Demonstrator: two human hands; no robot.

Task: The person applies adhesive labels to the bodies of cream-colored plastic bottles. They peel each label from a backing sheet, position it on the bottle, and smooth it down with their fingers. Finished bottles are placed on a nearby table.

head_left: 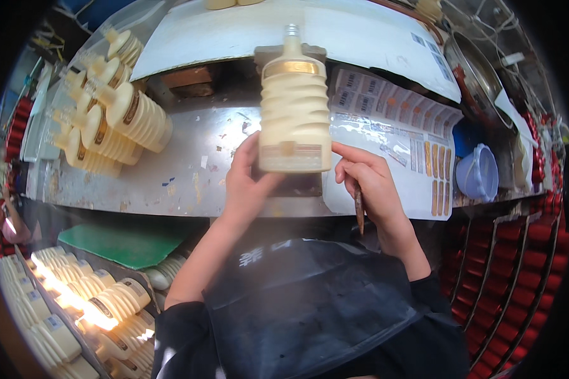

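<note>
A cream ribbed bottle (295, 123) lies in front of me on a dark block (310, 185), its clear threaded neck pointing away. It has a gold label on its shoulder and a pale strip label (291, 155) across its base end. My left hand (250, 174) is closed around the bottle's lower left side, the fingers partly hidden by it. My right hand (370, 180) grips a thin brown pointed stick (359, 211), point toward me. Its index finger reaches to the bottle's lower right edge. Beside that hand lie sheets of labels (389, 145), some gold, some with barcodes.
Several similar bottles (133, 117) are piled at the left on the metal table (196, 139). A small lilac bucket (477, 174) stands at the right edge. White cardboard (335, 31) spans the back. More bottles (117, 300) sit lower left by a green board (123, 243); red racks (506, 284) stand lower right.
</note>
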